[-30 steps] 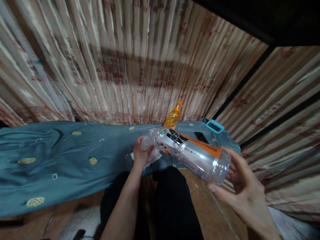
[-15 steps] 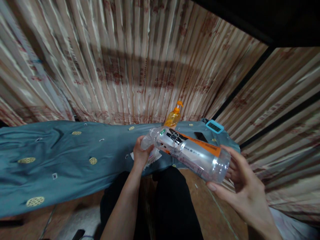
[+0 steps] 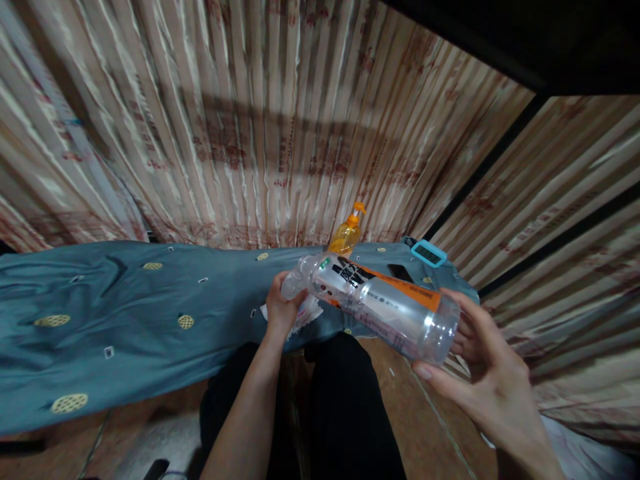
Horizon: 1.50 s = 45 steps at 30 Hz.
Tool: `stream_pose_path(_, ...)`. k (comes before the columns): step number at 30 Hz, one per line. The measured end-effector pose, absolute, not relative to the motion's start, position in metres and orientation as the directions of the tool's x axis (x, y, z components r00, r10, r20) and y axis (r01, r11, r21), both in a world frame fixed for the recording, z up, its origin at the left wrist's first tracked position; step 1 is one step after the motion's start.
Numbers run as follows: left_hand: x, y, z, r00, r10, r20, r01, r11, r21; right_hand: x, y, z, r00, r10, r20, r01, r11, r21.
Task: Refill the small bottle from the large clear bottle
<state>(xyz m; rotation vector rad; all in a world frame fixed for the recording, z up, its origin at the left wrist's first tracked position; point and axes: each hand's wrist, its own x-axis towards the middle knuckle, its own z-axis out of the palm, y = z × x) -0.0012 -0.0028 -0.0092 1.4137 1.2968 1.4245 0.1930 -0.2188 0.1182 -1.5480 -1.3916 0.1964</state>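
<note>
My right hand (image 3: 480,373) cradles the base of the clear plastic bottle with the orange label (image 3: 380,303), held tilted above my lap; my left hand (image 3: 281,308) pinches white tissue (image 3: 307,313) at its neck. I'd keep the base steady while wiping.

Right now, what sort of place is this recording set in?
Likely a home room: long patterned curtains behind a table under a teal cloth, with an orange pump bottle and a small blue digital device.

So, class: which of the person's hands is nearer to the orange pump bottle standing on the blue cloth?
Left. The left hand holds the clear bottle's neck end, just below and left of the pump bottle. The right hand cups the base, farther off to the lower right.
</note>
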Motion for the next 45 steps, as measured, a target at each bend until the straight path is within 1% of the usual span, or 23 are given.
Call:
stream_pose_path(9,-0.0015,-0.004,-0.0059,-0.118,0.966,0.23,0.131,-0.214,0.968,0.1923,-0.2199,0.1194,0.315,0.824,0.47,0.641,0.181,-0.746)
stream_pose_path(21,-0.002,-0.003,-0.008,-0.107,0.964,0.242,0.155,-0.225,0.962,0.1934,-0.2204,0.1179,0.323,0.821,0.471,0.672,0.151,-0.725)
stream_pose_path(36,-0.0018,-0.0033,-0.007,-0.11,0.965,0.236,0.155,-0.218,0.964,0.191,-0.2203,0.1199,0.341,0.825,0.45,0.648,0.14,-0.748)
stream_pose_path(45,-0.0021,-0.0036,-0.0063,-0.116,0.966,0.23,0.145,-0.213,0.966,0.1907,-0.22,0.1197,0.352,0.82,0.452,0.658,0.127,-0.743)
